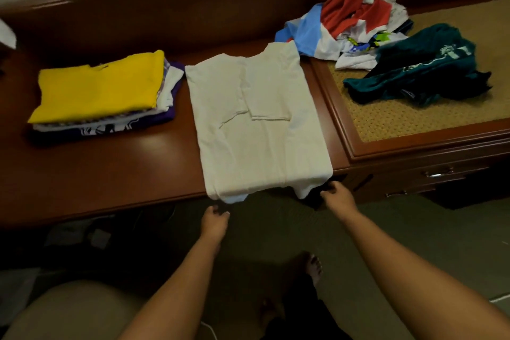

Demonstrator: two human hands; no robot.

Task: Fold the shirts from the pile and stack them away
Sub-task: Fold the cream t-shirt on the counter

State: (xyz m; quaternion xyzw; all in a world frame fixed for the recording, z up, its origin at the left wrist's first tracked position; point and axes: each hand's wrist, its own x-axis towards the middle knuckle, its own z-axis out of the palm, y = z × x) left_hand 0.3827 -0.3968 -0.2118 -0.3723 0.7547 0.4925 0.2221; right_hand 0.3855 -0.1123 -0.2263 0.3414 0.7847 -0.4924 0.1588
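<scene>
A cream cotton shirt (256,124), sleeves folded in, lay flat on the glossy reddish-brown wooden desk (110,174), its hem draping over the front edge. Below that edge the left hand (214,222) hung loosely curled, holding nothing, just under the hem; the right hand (338,197) reached at the hem's right corner, though whether it pinched cloth could not be told. To the left sat a neat stack of folded shirts (102,94), yellow on top. Rumpled unfolded shirts (367,27) were heaped on the woven-topped chest (414,119) alongside.
</scene>
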